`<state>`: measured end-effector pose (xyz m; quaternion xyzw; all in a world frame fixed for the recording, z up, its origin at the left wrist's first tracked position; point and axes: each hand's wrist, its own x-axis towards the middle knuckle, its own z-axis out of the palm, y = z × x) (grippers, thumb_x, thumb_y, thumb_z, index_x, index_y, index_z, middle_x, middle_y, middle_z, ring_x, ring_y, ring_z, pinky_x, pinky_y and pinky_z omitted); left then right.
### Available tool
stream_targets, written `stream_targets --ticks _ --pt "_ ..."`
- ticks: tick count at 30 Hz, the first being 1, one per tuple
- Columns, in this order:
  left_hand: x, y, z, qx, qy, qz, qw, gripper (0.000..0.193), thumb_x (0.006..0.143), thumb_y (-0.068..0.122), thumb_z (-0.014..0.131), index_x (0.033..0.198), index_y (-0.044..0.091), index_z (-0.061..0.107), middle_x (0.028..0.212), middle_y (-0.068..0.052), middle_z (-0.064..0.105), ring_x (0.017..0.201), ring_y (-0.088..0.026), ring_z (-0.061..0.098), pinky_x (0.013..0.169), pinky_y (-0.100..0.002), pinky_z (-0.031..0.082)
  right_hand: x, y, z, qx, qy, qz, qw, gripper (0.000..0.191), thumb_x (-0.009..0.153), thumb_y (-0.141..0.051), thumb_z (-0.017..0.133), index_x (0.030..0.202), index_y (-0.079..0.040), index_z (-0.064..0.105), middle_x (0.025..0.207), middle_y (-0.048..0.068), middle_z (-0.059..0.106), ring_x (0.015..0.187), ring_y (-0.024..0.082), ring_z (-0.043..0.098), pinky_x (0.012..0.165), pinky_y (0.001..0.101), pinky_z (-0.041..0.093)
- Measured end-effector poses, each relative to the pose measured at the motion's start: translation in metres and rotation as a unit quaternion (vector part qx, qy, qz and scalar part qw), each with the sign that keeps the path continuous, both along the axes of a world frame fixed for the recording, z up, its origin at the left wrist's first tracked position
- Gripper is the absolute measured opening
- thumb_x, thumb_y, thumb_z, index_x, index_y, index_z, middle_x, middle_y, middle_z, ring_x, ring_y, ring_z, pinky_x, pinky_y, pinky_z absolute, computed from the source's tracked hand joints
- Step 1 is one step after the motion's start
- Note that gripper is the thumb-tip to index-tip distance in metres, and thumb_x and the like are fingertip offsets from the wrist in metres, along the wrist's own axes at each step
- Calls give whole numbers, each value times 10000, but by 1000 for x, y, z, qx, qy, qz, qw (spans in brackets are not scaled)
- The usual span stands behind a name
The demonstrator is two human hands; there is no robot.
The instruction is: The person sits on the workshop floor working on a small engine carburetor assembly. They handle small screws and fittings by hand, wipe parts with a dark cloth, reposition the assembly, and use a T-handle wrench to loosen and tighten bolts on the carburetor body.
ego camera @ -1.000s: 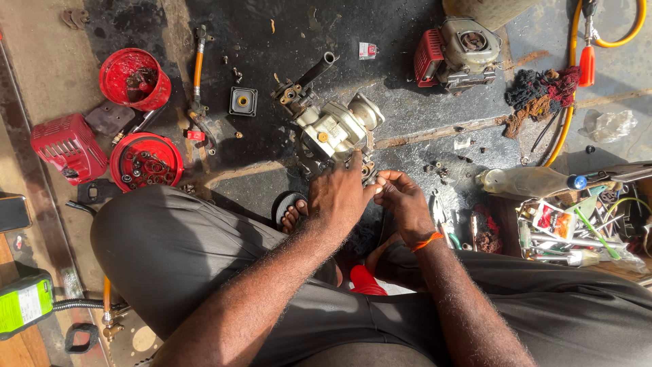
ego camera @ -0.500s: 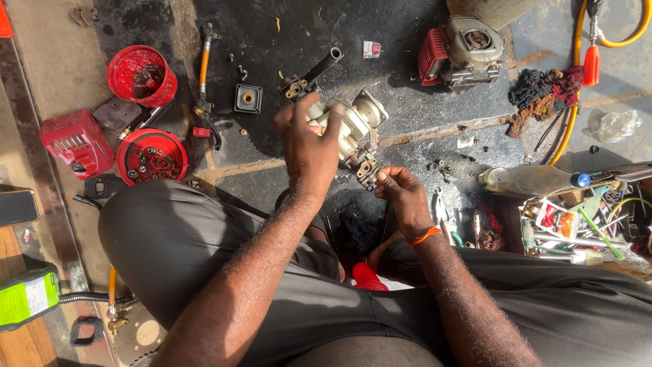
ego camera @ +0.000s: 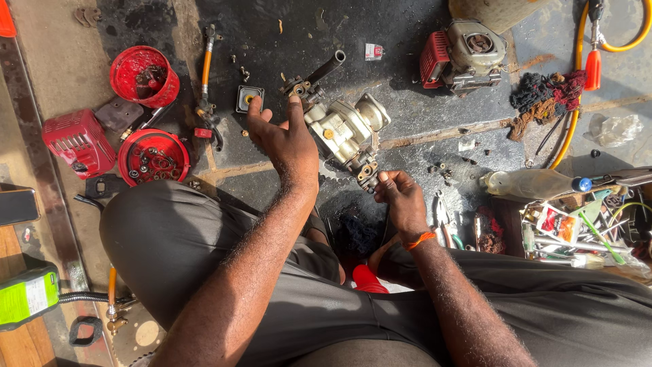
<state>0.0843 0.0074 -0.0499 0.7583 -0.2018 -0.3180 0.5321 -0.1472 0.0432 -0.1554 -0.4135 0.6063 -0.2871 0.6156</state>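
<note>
A cream-coloured metal engine part [ego camera: 343, 129] lies on the dark oily floor in front of me. My left hand [ego camera: 282, 136] is stretched out with its fingers spread just to the left of the part, fingertips close to a black bracket with a short pipe [ego camera: 314, 78]. My right hand [ego camera: 401, 197] grips the small dark fitting [ego camera: 367, 171] at the part's near end. An orange band circles my right wrist.
A red bowl [ego camera: 144, 75], a red lid holding small rings and bolts [ego camera: 153, 156] and a red engine cover [ego camera: 78, 143] lie at left. A small engine [ego camera: 465, 54] sits at back right, a yellow hose [ego camera: 577, 102], rags, a plastic bottle [ego camera: 530, 183] and a tool clutter [ego camera: 584, 231] at right.
My left hand left my right hand near my knees, reached forward over the engine part, and now hovers open just left of it. My right hand stayed at the part's near end.
</note>
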Motion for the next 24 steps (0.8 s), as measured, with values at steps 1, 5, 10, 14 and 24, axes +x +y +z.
stream_targets --ticks 1,5,10,14,24 --pt "0 -1 0 -6 5 -1 1000 726 1027 392 546 1552 65 166 1463 -246 249 1219 -272 550 994 -415 527 0 1 0 -6 23 7 1000 252 1021 -273 647 1070 -26 649 848 55 687 746 141 667 742 290 585" --pt "0 -1 0 -2 24 -2 1000 710 1033 394 523 1554 72 163 1473 -236 241 1232 -276 531 999 -421 522 0 3 0 -12 17 8 1000 245 1027 -284 622 1079 -47 657 858 40 685 758 126 677 749 278 588" --pt "7 -1 -3 26 52 -2 998 689 1030 411 500 1546 84 183 1479 -215 238 1259 -272 491 1010 -429 505 2 1 0 8 -41 -11 999 230 989 -246 678 1079 -36 653 905 25 681 783 116 662 777 290 582" --pt "8 -2 -7 53 33 -14 998 663 1039 432 508 1528 78 233 1483 -207 254 1272 -275 480 1030 -424 495 5 2 1 -3 49 22 999 299 1079 -305 595 1027 -20 667 867 52 693 761 123 659 764 284 566" --pt "7 1 -19 52 50 -10 997 676 1009 457 516 1516 92 258 1460 -199 284 1252 -285 507 1004 -418 519 4 6 -1 26 -65 -9 997 268 1009 -268 668 1102 -19 635 875 55 670 771 135 660 764 283 565"
